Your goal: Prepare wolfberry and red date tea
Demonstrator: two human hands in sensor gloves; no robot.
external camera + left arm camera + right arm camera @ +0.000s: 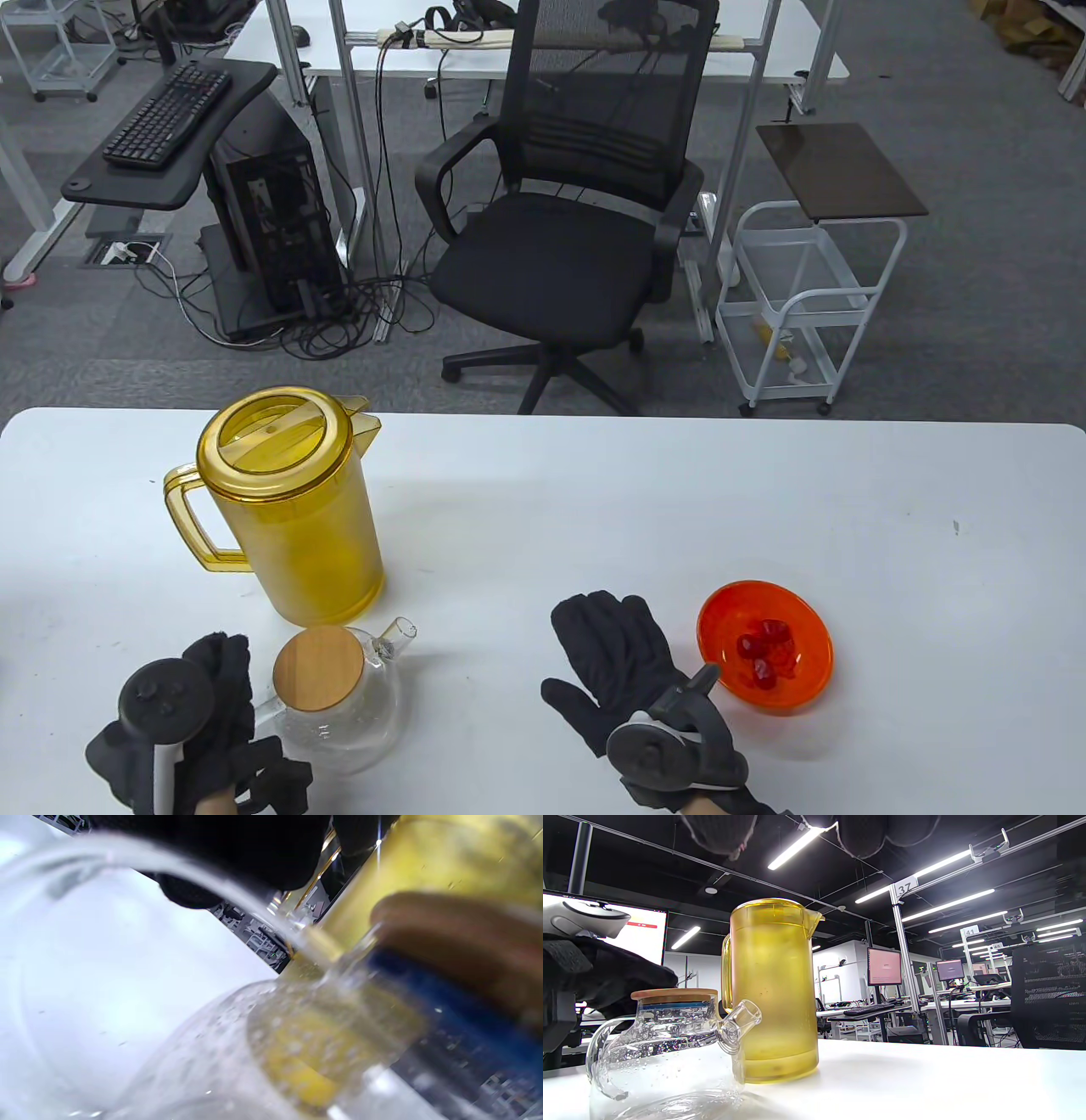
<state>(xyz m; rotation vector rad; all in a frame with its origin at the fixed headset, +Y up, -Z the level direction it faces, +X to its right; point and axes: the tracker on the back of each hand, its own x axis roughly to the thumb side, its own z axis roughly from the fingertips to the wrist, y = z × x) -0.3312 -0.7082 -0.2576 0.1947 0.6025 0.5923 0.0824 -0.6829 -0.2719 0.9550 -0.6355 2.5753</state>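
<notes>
A glass teapot (335,709) with a round wooden lid (318,668) stands at the table's front left, spout pointing back right. It looks empty in the right wrist view (666,1060). My left hand (221,688) is right beside its glass handle (265,711); I cannot tell whether the fingers grip it. The left wrist view shows my gloved fingers (237,849) just over the handle's curve, with the teapot (237,1052) very close. An orange bowl (789,692) holds a few red dates (768,649). My right hand (619,654) lies flat and empty on the table, left of the bowl.
A tall yellow lidded pitcher (288,509) stands just behind the teapot, handle to the left; it also shows in the right wrist view (772,984). The white table (594,509) stretches to the back and right. An office chair (568,212) and a white cart (806,297) stand beyond it.
</notes>
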